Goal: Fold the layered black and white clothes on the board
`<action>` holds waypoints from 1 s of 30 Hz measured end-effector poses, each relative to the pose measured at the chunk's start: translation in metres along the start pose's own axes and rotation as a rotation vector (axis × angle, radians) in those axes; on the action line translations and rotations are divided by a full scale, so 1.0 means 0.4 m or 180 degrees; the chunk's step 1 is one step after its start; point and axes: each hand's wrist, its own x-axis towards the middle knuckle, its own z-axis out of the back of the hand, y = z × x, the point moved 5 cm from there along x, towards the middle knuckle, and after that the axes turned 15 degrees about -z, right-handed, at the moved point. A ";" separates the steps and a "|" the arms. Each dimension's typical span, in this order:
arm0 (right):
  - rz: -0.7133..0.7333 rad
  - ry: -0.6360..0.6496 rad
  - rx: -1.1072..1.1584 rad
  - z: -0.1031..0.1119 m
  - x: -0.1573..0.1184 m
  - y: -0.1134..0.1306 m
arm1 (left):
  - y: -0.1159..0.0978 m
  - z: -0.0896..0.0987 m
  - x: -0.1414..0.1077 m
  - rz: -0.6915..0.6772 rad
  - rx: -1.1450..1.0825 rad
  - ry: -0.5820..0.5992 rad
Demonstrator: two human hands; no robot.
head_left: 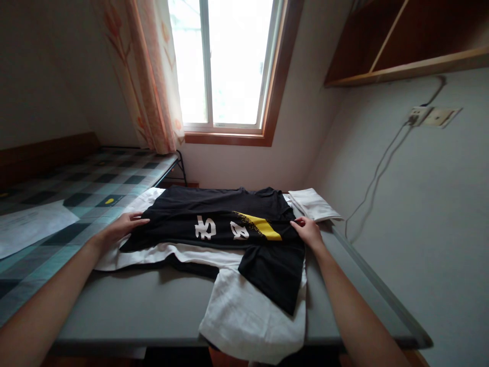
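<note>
A black T-shirt (171, 201) with white characters and a yellow stripe lies sideways across the table, one short sleeve pointing toward me. Beneath it a white garment (252, 316) shows along the near side, its sleeve hanging over the front edge. At the black shirt's left end, my left hand (124, 224) has its thumb and fingers closed on the hem. My right hand (308, 232) pinches the fabric at the right end, near the yellow stripe. The black cloth between my hands is fairly flat, with a fold along its length.
The grey table (153, 306) borders a bed with a checked cover (126, 171) on the left, where a paper sheet (34, 224) lies. A folded white cloth (315, 204) sits at the table's back right corner. Cables (376, 176) hang from a wall socket (420, 116).
</note>
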 end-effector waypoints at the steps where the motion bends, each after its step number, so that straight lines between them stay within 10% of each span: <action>1: 0.0011 -0.0001 0.0004 0.000 0.000 0.000 | 0.011 0.005 0.002 0.0074 0.0047 0.0049; 8: 0.0052 -0.0032 0.0001 -0.001 0.004 -0.007 | 0.050 0.019 0.036 0.0004 0.0821 0.0186; 14: 0.0062 0.0026 0.0144 -0.003 0.015 -0.009 | -0.050 -0.019 0.056 -0.1040 0.2220 -0.0158; 21: 0.0212 0.0121 0.0472 0.000 0.020 -0.009 | -0.230 -0.303 0.043 -0.2399 0.1613 0.0621; 30: 0.0153 0.0147 0.0380 -0.001 0.017 -0.012 | -0.341 -0.665 0.045 -0.2422 0.0907 0.1499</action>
